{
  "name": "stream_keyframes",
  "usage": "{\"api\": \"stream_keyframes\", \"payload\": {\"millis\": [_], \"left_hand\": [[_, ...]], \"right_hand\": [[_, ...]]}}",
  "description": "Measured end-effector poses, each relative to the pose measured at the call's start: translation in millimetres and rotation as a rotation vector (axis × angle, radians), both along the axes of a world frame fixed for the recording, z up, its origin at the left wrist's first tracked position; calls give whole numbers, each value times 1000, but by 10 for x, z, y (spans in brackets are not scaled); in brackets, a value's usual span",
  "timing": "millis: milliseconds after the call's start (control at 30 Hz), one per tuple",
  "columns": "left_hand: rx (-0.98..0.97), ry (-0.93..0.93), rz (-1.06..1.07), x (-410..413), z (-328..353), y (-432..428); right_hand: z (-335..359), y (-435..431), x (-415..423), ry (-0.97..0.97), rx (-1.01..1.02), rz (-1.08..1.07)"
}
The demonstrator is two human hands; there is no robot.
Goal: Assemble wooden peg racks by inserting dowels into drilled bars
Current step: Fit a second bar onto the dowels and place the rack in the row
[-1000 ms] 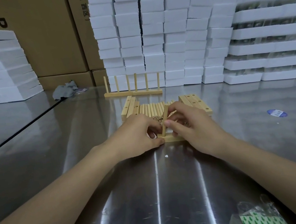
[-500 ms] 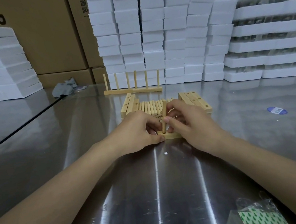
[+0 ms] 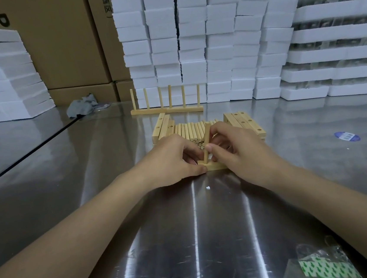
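Both forearms reach forward over the steel table [image 3: 196, 228], wrists low and the hands meeting at its middle. The right hand [image 3: 242, 148] pinches an upright dowel [image 3: 207, 141] between thumb and forefinger, its other fingers curled behind. The left hand [image 3: 171, 158] grips the left end of a drilled bar [image 3: 216, 166] lying flat on the table, thumb against the bar's near edge and fingers curled in toward the dowel's foot. The dowel stands on the bar's left end, between the two hands.

Just behind the hands lies a row of loose dowels [image 3: 189, 130], flanked by a left stack of bars [image 3: 162, 127] and a right stack of bars [image 3: 243, 120] with drilled holes showing. Farther back stands a finished rack [image 3: 167, 110] with six pegs, in front of white foam blocks [image 3: 192, 36].

A cardboard box [image 3: 58, 38] at upper left bears a large "P"; the print on its neighbour is cut off and unreadable. The print on a blue sticker [image 3: 347, 136] on the table to the right is too small to read.
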State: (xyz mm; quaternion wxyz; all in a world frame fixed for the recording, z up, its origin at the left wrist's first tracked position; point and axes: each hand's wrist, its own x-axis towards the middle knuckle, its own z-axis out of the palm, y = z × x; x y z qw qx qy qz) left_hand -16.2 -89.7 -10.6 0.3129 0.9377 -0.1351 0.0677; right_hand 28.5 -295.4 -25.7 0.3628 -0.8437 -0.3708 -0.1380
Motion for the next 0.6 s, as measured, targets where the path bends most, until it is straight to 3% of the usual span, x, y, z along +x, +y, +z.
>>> {"api": "stream_keyframes", "payload": {"millis": [233,300,367,433,600], "left_hand": [[-54,4,55,-27,29,-30],[-249,-82,136,-23,39,-78],[-573,-141,178,-17,72,-147],[-873,-53,159,-5,92,-254],[-944,130,58,77,-51,-450]], "right_hand": [[-19,14,18,-13,-13,-2],[-24,16,1,0,-7,13],[-34,25,-19,16,-15,32],[-34,40,-37,27,-11,51],[-56,45,-46,67,40,68]]}}
